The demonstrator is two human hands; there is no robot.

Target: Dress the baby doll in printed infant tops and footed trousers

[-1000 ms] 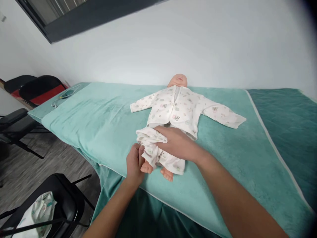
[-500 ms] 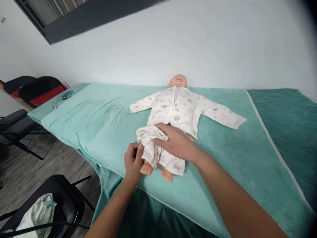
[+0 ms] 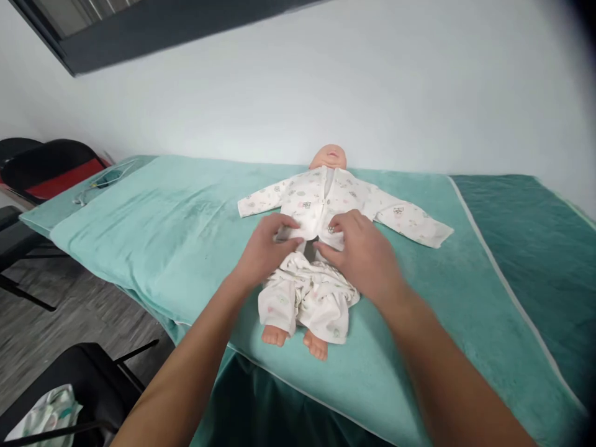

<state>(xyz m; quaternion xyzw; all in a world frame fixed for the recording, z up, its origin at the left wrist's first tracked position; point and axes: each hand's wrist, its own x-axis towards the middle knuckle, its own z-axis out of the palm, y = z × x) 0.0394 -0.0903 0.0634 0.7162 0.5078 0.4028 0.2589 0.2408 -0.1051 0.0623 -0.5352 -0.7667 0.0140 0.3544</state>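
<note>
A baby doll (image 3: pixel 328 156) lies on its back, its feet toward me. It wears a white printed baby jacket (image 3: pixel 307 202) with the sleeves spread out to both sides. White printed baby pants (image 3: pixel 321 313) cover its legs and are bunched around the thighs, with both feet sticking out. My left hand (image 3: pixel 267 248) pinches the jacket's lower hem on the left side between thumb and fingers. My right hand (image 3: pixel 363 251) does the same on the right side of the front opening. A dark gap shows between the hem and the pants.
The doll rests on a green padded bed (image 3: pixel 195 211) against a white wall (image 3: pixel 298 93). A black chair (image 3: pixel 88 379) with printed cloth (image 3: pixel 49 413) on it stands at lower left. Black-and-red chairs (image 3: pixel 60 171) are farther back. A thin cord (image 3: pixel 105 180) lies at the bed's far left.
Both hands have left the pants leg and moved up to the jacket's hem. The pants leg on the left, bunched before, now lies lower and straighter over the shin.
</note>
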